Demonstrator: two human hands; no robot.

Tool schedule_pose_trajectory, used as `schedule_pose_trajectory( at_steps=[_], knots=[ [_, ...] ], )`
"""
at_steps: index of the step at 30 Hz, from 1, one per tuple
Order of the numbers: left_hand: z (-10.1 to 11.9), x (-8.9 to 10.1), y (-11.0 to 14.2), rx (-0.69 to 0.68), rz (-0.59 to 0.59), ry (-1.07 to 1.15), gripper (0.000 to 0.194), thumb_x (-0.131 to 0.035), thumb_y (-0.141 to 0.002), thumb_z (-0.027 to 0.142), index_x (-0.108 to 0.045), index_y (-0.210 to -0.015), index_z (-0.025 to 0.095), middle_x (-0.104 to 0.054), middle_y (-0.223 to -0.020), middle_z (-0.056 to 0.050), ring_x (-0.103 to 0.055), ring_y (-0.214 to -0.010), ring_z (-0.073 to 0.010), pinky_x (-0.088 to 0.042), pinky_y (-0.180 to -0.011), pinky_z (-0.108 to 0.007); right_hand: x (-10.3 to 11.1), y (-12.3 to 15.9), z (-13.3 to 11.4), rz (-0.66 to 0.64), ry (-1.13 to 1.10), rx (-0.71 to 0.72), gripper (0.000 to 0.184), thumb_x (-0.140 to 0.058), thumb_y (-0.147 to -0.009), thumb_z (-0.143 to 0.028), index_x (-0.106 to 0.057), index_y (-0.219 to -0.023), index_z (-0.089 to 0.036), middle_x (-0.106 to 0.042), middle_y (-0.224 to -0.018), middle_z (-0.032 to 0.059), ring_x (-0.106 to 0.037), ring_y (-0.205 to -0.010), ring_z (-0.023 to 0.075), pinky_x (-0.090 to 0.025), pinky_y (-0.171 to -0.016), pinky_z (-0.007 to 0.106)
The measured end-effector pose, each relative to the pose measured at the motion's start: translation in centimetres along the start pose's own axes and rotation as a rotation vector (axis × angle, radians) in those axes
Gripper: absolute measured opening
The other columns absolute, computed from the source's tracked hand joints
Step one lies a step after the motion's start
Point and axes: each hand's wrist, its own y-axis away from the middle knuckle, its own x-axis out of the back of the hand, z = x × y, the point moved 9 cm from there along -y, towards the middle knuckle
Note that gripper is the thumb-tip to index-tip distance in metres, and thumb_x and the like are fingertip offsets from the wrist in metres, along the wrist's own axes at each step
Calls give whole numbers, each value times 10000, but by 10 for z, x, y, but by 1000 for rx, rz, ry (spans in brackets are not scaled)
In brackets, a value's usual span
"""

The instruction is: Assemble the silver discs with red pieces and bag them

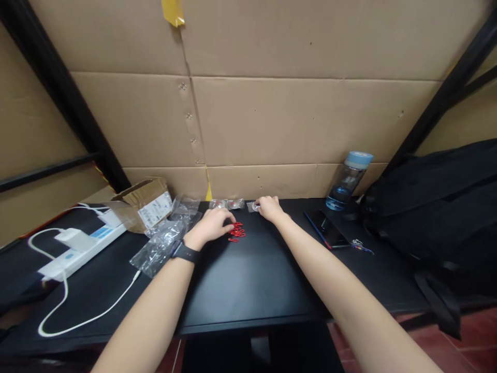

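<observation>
Black tabletop (pixel 252 280); cardboard wall (pixel 264 119) along far edge; red tiled floor (pixel 479 329) below near edge. Red loops (pixel 237 232), 1 pile, toward far edge: left hand (pixel 213 224) at it, grip unclear. Clear packet (pixel 251 206), far edge: right hand (pixel 269 208) upon it, grip unclear.

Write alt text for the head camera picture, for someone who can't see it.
A person's left hand is at the edge of a small pile of red loops on a black desk; the right hand is at a small clear plastic packet near a brown cardboard wall. A white power strip lies left; a clear, blue-capped bottle stands right.
</observation>
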Motion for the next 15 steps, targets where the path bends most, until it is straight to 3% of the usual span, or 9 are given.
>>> schedule_pose_trajectory(
  at_steps=[4,8,11,15],
  knots=[
    [16,-2,1,-76,-57,46,114,-828,-741,351,-776,-819,287,-707,-996,16,-659,-930,-182,-457,-891,-278,-2,-16,-11,25,-13,1,213,-589,-940,-181,-761,-1060,-146,-747,-1071,183,-667,-1043,265,-411,-926,352],
    [23,-9,2,-75,-103,25,150,-855,-710,363,-792,-829,298,-675,-979,-4,-628,-980,-221,-421,-905,-331,7,-13,-12,48,-50,58,225,-586,-944,-194,-748,-1096,-162,-730,-1100,142,-658,-1054,220,-438,-926,285],
    [31,-16,2,-57,-88,-47,66,-835,-734,280,-774,-758,281,-670,-909,-8,-605,-988,-240,-389,-893,-352,22,-1,3,75,-75,80,245,-543,-954,-188,-739,-1100,-172,-711,-1103,123,-658,-1035,211,-457,-918,283],
    [45,-19,4,-56,-57,-123,112,-819,-736,171,-747,-724,255,-669,-891,-21,-583,-973,-248,-368,-858,-362,36,31,37,78,-101,103,217,-605,-883,-181,-744,-1049,-194,-709,-1071,94,-662,-1013,228,-480,-924,324]
  ],
)
